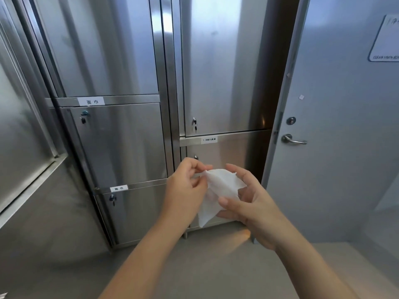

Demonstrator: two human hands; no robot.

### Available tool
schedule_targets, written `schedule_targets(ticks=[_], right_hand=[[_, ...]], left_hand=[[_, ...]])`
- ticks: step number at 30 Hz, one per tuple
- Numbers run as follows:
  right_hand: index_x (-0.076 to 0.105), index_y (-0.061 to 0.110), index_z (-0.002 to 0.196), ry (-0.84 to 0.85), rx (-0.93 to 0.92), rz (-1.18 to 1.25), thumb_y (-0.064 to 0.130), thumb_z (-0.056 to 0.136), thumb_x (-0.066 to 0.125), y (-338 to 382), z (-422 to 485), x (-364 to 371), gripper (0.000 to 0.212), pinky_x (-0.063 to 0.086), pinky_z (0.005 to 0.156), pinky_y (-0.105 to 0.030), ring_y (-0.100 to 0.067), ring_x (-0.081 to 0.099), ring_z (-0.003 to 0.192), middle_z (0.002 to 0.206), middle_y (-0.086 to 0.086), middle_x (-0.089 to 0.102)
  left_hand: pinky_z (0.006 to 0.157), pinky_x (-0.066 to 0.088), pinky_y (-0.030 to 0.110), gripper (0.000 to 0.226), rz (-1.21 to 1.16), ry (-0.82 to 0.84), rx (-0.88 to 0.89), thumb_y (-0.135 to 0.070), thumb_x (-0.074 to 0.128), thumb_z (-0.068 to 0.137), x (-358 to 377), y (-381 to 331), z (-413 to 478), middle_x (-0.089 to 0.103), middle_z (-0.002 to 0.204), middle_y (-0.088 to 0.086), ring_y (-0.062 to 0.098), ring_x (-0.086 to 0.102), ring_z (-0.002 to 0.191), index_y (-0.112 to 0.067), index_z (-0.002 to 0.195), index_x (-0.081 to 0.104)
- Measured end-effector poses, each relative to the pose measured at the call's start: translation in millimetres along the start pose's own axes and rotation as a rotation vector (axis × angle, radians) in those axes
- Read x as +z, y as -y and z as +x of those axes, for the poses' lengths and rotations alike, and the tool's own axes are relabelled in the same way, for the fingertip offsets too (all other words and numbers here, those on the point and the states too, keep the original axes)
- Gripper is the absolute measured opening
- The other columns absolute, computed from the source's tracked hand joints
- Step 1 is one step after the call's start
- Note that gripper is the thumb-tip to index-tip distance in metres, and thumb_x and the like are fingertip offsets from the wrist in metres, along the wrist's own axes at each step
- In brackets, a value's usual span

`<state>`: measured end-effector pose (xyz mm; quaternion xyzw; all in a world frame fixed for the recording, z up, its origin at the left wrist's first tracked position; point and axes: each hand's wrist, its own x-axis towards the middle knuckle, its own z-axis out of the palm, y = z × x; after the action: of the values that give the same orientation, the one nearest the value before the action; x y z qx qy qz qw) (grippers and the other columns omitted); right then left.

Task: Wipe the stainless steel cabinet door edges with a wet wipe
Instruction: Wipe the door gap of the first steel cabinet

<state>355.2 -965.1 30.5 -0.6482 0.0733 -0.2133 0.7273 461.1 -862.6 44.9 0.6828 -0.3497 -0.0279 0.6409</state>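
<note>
A white wet wipe [218, 190] hangs between both my hands in front of the stainless steel cabinet [121, 143]. My left hand [185, 186] pinches the wipe's upper left corner with fingertips. My right hand [248, 199] holds the wipe's right side, thumb over the sheet and fingers behind it. The wipe is partly unfolded, and its lower corner droops down. Both hands are a short way in front of the lower right cabinet door [226, 156], not touching it. Vertical door edges [170, 126] run between the cabinet columns.
Several cabinet doors carry small locks with keys [194, 124] and white labels [91, 101]. A grey room door with a lever handle [292, 140] stands at the right. A steel panel [23, 134] angles in at the left. Grey floor [216, 266] lies below.
</note>
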Motion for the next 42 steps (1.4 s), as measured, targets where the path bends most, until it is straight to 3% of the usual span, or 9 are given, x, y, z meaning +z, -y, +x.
schedule_targets(ticks=[3,6,12,19,26,32,42], right_hand=[[0.052,0.049,0.117,-0.04,-0.058,0.004,0.037,0.057,0.086,-7,24,-1,0.071,0.056,0.073,-0.032,-0.022,0.063,0.101,0.115,0.007,0.053],[0.06,0.046,0.109,-0.143,-0.126,-0.049,0.044,0.059,0.074,-13,51,-10,0.052,0.056,0.07,-0.027,-0.021,0.057,0.104,0.119,0.005,0.052],[0.068,0.028,0.093,-0.171,-0.181,-0.063,0.027,0.076,0.067,-17,118,-60,0.017,0.053,0.061,-0.021,-0.004,0.061,0.084,0.089,0.015,0.061],[0.065,0.022,0.097,-0.202,-0.234,-0.04,0.017,0.085,0.064,-4,212,-128,0.013,0.053,0.059,-0.022,-0.008,0.064,0.084,0.09,0.008,0.064],[0.064,0.02,0.095,-0.255,-0.198,-0.036,0.019,0.084,0.064,-7,294,-156,0.011,0.054,0.06,-0.024,-0.012,0.066,0.082,0.097,-0.001,0.065],[0.064,0.015,0.088,-0.244,-0.206,0.036,0.009,0.086,0.061,-20,361,-147,0.007,0.055,0.059,-0.027,-0.012,0.066,0.072,0.079,0.006,0.069],[0.061,0.011,0.088,-0.315,-0.287,0.062,0.007,0.087,0.059,-14,470,-85,0.005,0.054,0.055,-0.027,-0.015,0.064,0.067,0.08,-0.004,0.065]], left_hand=[[0.076,0.056,0.041,0.022,0.032,-0.004,-0.002,-0.002,0.055,0.088,7,12,21,0.07,0.09,-0.019,0.002,0.066,0.084,-0.023,0.083,0.055],[0.082,0.054,0.042,0.027,0.018,0.016,0.004,0.001,0.054,0.087,19,23,41,0.07,0.094,-0.015,0.004,0.067,0.087,-0.025,0.084,0.058],[0.079,0.055,0.042,0.03,-0.008,0.078,0.03,0.002,0.053,0.088,49,43,98,0.071,0.094,-0.012,0.008,0.067,0.088,-0.027,0.084,0.056],[0.076,0.051,0.02,0.014,-0.015,0.07,0.128,-0.015,0.06,0.089,87,50,192,0.071,0.097,-0.011,0.006,0.066,0.091,-0.028,0.089,0.057],[0.081,0.048,0.017,0.014,0.003,-0.05,0.114,-0.012,0.054,0.092,92,84,254,0.07,0.096,-0.014,0.005,0.065,0.094,-0.025,0.092,0.056],[0.082,0.043,0.01,0.017,0.036,-0.082,0.146,-0.012,0.052,0.092,74,115,311,0.069,0.098,-0.013,0.003,0.063,0.098,-0.028,0.094,0.053],[0.088,0.044,0.016,0.021,0.054,0.025,0.28,-0.009,0.052,0.093,5,148,424,0.067,0.1,-0.013,0.003,0.061,0.1,-0.03,0.093,0.054]])
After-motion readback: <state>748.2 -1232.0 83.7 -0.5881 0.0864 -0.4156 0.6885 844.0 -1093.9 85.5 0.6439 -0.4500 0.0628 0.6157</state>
